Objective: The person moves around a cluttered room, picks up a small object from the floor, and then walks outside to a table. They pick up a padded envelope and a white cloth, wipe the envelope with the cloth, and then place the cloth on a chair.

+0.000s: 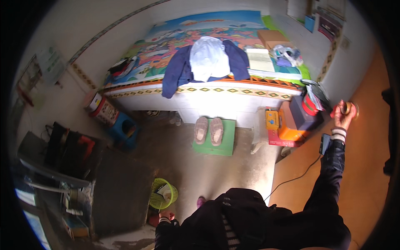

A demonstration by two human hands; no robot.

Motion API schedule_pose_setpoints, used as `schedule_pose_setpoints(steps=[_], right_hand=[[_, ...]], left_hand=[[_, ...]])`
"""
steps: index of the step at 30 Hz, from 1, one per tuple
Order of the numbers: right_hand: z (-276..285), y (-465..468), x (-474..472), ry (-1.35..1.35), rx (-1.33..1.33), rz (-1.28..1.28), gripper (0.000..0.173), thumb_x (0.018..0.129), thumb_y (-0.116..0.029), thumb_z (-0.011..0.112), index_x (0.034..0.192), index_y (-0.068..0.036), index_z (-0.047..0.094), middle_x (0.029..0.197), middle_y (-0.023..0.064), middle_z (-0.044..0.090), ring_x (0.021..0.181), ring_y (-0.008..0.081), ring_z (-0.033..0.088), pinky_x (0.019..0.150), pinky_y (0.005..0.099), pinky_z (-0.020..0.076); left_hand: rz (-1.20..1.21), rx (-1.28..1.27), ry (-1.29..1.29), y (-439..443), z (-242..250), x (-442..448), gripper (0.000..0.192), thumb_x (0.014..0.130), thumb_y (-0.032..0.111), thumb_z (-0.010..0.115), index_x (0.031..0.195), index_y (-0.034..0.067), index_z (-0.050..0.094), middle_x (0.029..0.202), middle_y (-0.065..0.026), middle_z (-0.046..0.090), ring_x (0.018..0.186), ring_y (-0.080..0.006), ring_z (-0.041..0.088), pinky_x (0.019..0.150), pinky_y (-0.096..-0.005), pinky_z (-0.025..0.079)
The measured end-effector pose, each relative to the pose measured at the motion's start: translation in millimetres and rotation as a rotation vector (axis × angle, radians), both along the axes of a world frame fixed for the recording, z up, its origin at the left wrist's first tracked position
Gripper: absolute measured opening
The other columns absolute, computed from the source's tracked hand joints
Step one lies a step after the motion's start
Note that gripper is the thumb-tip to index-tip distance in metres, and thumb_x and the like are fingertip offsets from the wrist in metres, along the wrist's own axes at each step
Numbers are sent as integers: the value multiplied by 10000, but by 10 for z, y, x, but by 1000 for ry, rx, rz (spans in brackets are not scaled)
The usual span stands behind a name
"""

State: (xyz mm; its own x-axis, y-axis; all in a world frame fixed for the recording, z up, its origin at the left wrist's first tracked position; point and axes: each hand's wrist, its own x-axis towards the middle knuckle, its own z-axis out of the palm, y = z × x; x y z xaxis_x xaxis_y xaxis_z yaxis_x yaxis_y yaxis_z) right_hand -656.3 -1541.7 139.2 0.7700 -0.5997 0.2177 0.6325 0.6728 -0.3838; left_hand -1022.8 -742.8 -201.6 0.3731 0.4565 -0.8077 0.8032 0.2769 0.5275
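Note:
My right hand [343, 116] reaches far out at the right, its fingers closed around a round gold-coloured object [355, 111] whose kind is unclear. Something red shows beside those fingers. Beneath that arm spreads a brown wooden surface [300, 179], where a phone-like device [325, 144] trails a dark cable. My left hand [167, 215] hangs low at my side, just below a yellow-green plastic wastebasket [163, 193] with light-coloured litter inside. Its fingers look curled, but small size and shade hide whether they hold anything.
Ahead, a tiled bed platform [212, 103] carries a dark blue jacket [177, 72], a white garment [208, 57], an open notebook [260, 59] and a cardboard box [272, 38]. Fluffy slippers [208, 131] rest on a green mat [229, 140]. Stacked boxes [289, 123] stand right; a dark stove-like block [120, 190] stands left.

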Motion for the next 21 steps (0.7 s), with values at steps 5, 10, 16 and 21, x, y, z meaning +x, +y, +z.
schedule_pose_setpoints(steps=[5, 10, 16, 21], right_hand=[[-22, 79, 38, -48, 22, 77, 531, 729, -206, 687, 1088, 39, 382, 954, 198, 499, 775, 252, 527, 685, 309, 503], [-33, 504, 85, -48, -34, 220, 595, 735, -241, 683, 1065, 147, 375, 859, 150, 502, 706, 185, 492, 657, 252, 472], [-7, 1265, 84, -60, -32, 369, 576, 748, -281, 665, 1016, 160, 409, 771, 132, 514, 587, 138, 429, 542, 207, 399], [118, 2295, -52, -7, -125, 321, 501, 752, -298, 659, 963, 85, 415, 768, 130, 503, 572, 134, 421, 511, 218, 374]], left_hand=[[-1, 6, 68, -120, 109, -250, 215, 759, 128, 483, 623, -14, 571, 565, -135, 575, 415, -201, 539, 354, -280, 422], [165, -61, -3, -137, 112, -311, 248, 784, 158, 466, 614, 9, 567, 543, -120, 569, 399, -197, 521, 353, -277, 422], [37, -57, -67, -64, -84, -450, 143, 783, 133, 491, 794, 13, 567, 646, -121, 594, 472, -214, 566, 379, -296, 470], [17, -148, -57, -20, -434, -788, 125, 806, 103, 484, 878, 31, 557, 696, -133, 601, 554, -244, 608, 433, -328, 505]])
